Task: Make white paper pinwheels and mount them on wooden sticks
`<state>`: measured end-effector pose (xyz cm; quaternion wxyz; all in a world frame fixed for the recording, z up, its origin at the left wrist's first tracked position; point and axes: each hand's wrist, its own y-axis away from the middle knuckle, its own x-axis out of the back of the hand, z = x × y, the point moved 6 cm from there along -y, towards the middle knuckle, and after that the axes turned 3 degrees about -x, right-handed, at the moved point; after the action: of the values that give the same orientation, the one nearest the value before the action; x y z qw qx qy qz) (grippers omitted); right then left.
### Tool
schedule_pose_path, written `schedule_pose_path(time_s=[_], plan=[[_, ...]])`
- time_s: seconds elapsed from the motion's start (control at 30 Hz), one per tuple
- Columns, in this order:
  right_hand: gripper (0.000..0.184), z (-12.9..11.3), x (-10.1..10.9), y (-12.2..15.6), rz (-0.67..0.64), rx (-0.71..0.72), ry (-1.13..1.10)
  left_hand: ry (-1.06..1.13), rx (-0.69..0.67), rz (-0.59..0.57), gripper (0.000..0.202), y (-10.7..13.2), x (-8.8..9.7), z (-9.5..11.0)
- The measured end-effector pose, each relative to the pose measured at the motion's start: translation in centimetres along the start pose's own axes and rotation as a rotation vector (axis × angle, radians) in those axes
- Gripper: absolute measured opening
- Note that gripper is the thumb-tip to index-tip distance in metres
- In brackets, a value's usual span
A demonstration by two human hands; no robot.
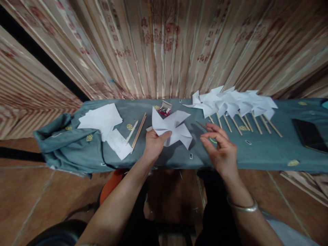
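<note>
My left hand pinches a white paper pinwheel, its thumb lying over the paper near the middle. The four blades are folded in and the pinwheel faces up, just above the cloth. To its right my right hand is apart from the paper. Its thumb and fingers close on a thin pointed tool whose tip points left toward the pinwheel; its exact kind is too small to make out. Behind the pinwheel lies a small open box with shiny little metal pieces in it.
Several pinwheels on sticks overlap at the back right. Wooden sticks and a pale pencil-like rod lie left of centre, beside stacked white paper. A dark phone rests far right. Green cloth covers the narrow table; a curtain hangs behind.
</note>
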<state>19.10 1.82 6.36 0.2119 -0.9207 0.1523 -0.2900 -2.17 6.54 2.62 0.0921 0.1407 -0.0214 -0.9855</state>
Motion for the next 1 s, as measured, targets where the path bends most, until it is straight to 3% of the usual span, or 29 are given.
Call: schedule_pose_path(time_s=[0.13,0.23,0.67,1.0], plan=[[0.010,-3.9,-0.3,0.5,-0.066,0.076,0.042,-0.050,0.003,-0.067,0.012,1.1,-1.3,0.3],[0.012,-4.9,-1.3,1.0,-0.074,0.134,0.098,-0.056,0.015,-0.126,0.014,1.9,-2.2,0.4],[0.013,-3.7,-1.6,0.9,-0.072,0.104,0.080,-0.038,-0.032,-0.170,0.015,2.6,-3.1,0.4],[0.009,-3.6,-1.5,1.0,-0.031,0.158,0.058,-0.059,-0.020,-0.184,0.019,2.8,-3.3,0.6]])
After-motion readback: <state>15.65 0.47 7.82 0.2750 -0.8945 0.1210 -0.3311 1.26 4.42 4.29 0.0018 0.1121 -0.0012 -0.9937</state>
